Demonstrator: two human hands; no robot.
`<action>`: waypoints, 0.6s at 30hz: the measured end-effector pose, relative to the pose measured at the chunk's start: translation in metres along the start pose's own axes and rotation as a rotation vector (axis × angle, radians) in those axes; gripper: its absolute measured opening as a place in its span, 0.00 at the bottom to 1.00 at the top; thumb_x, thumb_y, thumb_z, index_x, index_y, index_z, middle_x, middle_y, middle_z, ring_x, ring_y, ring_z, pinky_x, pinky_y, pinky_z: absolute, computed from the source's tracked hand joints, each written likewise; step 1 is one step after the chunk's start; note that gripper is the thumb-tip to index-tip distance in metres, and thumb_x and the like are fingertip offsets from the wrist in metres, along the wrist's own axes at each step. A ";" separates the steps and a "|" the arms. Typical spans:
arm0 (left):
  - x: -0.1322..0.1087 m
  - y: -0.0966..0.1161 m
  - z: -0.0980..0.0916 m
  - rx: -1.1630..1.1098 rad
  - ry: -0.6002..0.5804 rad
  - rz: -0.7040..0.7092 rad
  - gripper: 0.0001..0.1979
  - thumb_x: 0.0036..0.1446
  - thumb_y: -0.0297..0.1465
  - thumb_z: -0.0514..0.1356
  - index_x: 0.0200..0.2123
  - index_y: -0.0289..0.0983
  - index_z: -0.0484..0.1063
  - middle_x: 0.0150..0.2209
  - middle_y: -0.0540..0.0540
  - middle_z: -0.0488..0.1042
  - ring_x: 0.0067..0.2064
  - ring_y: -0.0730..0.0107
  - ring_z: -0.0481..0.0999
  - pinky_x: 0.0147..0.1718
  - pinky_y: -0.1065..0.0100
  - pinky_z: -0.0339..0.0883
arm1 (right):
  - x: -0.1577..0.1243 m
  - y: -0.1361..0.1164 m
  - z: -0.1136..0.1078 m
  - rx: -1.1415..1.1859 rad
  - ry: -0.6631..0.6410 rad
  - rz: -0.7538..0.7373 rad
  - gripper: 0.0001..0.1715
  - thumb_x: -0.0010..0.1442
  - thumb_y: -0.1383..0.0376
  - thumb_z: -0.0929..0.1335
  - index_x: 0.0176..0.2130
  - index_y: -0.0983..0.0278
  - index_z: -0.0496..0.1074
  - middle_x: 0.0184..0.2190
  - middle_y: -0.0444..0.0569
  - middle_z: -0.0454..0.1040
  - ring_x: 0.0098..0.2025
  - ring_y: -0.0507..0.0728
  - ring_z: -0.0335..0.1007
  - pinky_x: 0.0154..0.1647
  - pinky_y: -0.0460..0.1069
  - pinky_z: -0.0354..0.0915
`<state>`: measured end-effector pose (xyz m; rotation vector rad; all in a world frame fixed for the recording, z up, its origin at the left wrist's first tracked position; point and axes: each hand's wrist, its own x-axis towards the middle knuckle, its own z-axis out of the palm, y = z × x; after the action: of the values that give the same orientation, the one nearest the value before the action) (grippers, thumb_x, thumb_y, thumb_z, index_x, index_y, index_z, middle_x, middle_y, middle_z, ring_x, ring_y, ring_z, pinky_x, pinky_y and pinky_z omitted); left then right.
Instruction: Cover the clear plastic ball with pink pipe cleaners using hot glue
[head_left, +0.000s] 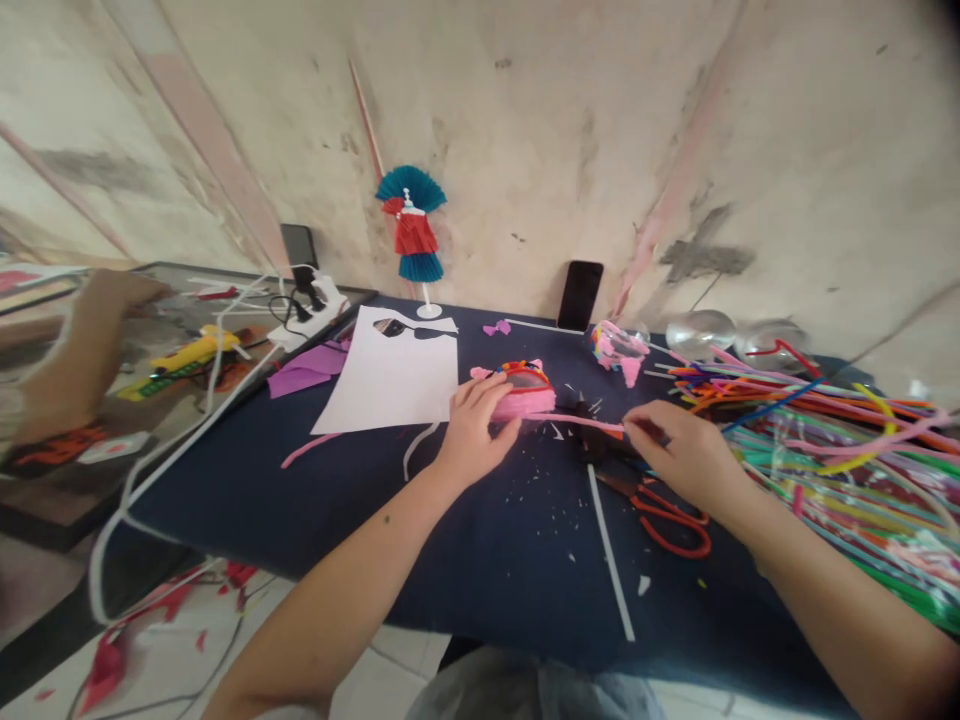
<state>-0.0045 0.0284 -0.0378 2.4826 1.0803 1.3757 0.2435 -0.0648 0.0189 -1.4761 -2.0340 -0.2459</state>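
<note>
My left hand (474, 425) rests with curled fingers on a roll of pink crepe paper (525, 398) on the dark blue tablecloth (480, 540). A pink strip (581, 422) runs from the roll to my right hand (679, 450), whose fingers pinch its end. Red-handled scissors (667, 520) lie just under my right hand. A thin white stick (611, 560) lies on the cloth between my arms. Small white paper scraps are scattered around.
A pile of coloured pipe cleaners (840, 430) fills the right side. A white sheet (394, 380), purple paper (307, 368), a paper doll on a stand (411, 235), a black phone (580, 295) and clear domes (701, 330) are behind. A glue gun (196, 350) and another person's hand (82, 350) are at left.
</note>
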 end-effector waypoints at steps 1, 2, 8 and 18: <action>0.000 0.000 0.000 -0.001 0.001 0.004 0.17 0.53 0.31 0.59 0.48 0.38 0.67 0.52 0.41 0.70 0.55 0.55 0.66 0.54 0.49 0.60 | -0.009 0.002 -0.001 -0.023 -0.064 -0.007 0.07 0.58 0.69 0.62 0.31 0.62 0.69 0.25 0.44 0.72 0.26 0.52 0.68 0.28 0.46 0.63; 0.000 0.000 0.001 -0.002 0.002 0.007 0.17 0.53 0.31 0.59 0.48 0.38 0.67 0.52 0.42 0.70 0.55 0.55 0.66 0.54 0.49 0.60 | -0.017 0.005 0.000 -0.061 -0.113 -0.018 0.08 0.58 0.69 0.62 0.30 0.62 0.69 0.25 0.44 0.72 0.27 0.52 0.68 0.28 0.46 0.63; 0.000 0.000 0.001 0.011 -0.008 0.013 0.18 0.52 0.30 0.59 0.48 0.37 0.66 0.52 0.41 0.70 0.55 0.56 0.66 0.54 0.50 0.60 | -0.036 0.016 0.017 -0.231 -0.139 -0.121 0.07 0.58 0.70 0.63 0.30 0.64 0.69 0.28 0.49 0.72 0.33 0.56 0.68 0.36 0.50 0.64; -0.001 -0.003 -0.002 0.022 -0.027 0.012 0.19 0.53 0.30 0.58 0.49 0.38 0.65 0.52 0.42 0.70 0.55 0.56 0.65 0.54 0.50 0.59 | -0.031 0.014 0.015 -0.281 -0.280 -0.132 0.08 0.57 0.71 0.63 0.29 0.65 0.70 0.26 0.48 0.71 0.30 0.54 0.67 0.32 0.47 0.61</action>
<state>-0.0075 0.0294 -0.0384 2.5199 1.0832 1.3363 0.2568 -0.0773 -0.0132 -1.6194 -2.4045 -0.4141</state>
